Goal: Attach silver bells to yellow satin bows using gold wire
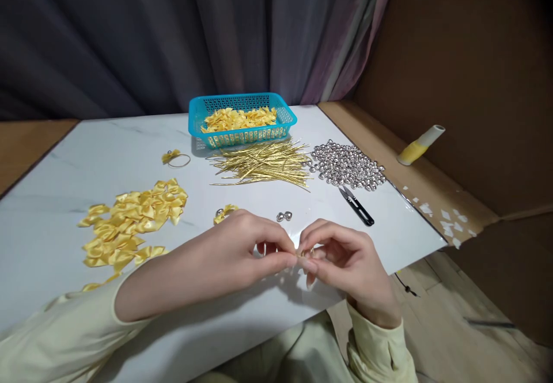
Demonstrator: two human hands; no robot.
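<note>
My left hand (259,245) and my right hand (341,253) meet low over the front of the table, fingertips pinched together. Between them is a small curled bit of gold wire (307,252), mostly hidden by the fingers. Two silver heart-shaped beads (284,216) lie just beyond the hands. Behind my left hand, a yellow ribbon bow with a silver bead (224,214) is partly covered. Past it lies a heap of gold wire ties (263,163). Loose yellow satin bows (136,216) are spread beside my left forearm.
A blue plastic basket (199,132) of yellow bows stands at the back. Silver beads (345,165) are piled at the right, with black thread snips (356,205) in front. A ring with a bow (178,160) lies left of the wires. A taped tube (421,146) and white scraps (449,219) are right.
</note>
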